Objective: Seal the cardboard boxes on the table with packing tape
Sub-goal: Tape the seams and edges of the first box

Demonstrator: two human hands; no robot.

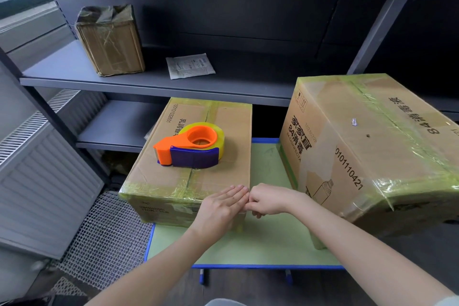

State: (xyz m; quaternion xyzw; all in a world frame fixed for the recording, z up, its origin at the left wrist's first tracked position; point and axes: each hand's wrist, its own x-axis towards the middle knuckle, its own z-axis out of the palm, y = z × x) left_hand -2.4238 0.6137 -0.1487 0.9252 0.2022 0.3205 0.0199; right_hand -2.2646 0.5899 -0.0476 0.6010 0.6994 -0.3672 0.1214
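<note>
Head view: beyond the left hand (221, 206), an orange and purple tape dispenser (190, 146) is parked on the smaller box (236, 136), printed 100101032601, likely set there to free both hands. That hand lies flat with straight fingers on the box's near corner, seemingly smoothing tape down. The right hand (269, 200) is curled against its fingertips, pinching tape or nothing, I cannot tell. To its right on the table (260, 243) stands the taped larger box (387, 156), marked 84 and 0101110421.
</note>
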